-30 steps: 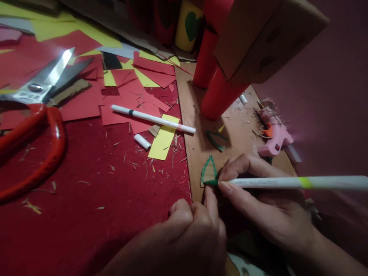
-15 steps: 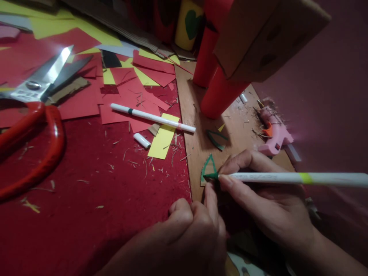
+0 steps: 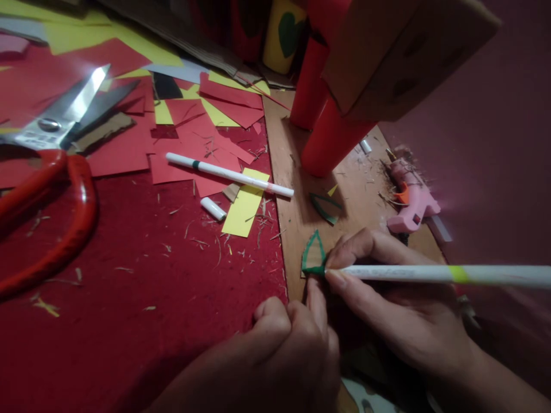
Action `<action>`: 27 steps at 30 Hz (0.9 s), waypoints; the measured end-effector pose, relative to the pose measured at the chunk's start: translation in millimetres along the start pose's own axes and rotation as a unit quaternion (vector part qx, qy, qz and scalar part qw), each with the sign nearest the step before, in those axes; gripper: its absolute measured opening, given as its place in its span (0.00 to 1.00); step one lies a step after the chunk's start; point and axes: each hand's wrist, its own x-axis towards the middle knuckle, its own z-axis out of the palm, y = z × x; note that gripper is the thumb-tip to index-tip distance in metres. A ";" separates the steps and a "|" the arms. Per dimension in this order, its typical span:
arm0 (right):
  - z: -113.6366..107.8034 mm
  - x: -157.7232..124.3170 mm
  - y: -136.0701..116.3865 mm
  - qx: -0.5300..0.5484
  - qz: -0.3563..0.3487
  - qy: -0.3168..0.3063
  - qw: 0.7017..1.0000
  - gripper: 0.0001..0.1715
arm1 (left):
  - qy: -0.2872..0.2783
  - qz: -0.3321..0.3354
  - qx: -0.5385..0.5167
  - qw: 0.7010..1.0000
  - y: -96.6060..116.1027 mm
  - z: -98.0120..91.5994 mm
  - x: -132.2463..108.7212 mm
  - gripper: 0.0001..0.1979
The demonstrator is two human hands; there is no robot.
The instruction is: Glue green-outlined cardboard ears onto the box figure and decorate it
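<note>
My right hand (image 3: 400, 304) is closed around a white felt-tip pen (image 3: 400, 273) with a yellow band. Its green tip lies along the lower edge of a small pointed cardboard piece (image 3: 314, 252), whose sides carry a green outline. My left hand (image 3: 293, 344) is curled, a fingertip pressing at the bottom edge of that piece; its other fingertips are hidden. Just beyond lies a second cardboard piece (image 3: 326, 207) with green edges, partly in shadow. Another white felt-tip pen (image 3: 228, 174) rests on the paper scraps, near a loose white pen cap (image 3: 213, 209).
Large red-handled scissors (image 3: 80, 183) lie opened at left, beside red paper scraps (image 3: 185, 137). A cardboard box on red tubes (image 3: 321, 143) stands on the wooden board (image 3: 282, 212). A pink glue gun (image 3: 413, 201) sits at right. A yellow strip (image 3: 243, 218) lies mid-table.
The pen tip has moved slightly down, from inside the cardboard piece to its lower edge, where it now lies. My left hand has stayed nearly still.
</note>
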 end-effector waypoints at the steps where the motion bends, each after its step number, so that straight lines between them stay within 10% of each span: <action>1: 0.0 -0.1 0.1 0.002 0.002 -0.005 1.000 0.07 | -0.004 0.002 -0.004 1.000 0.1 -0.1 0.1 0.19; 27: 2.5 -5.5 5.7 0.065 -0.020 0.097 0.993 0.06 | 0.002 -0.009 0.013 1.000 1.4 1.8 0.9 0.19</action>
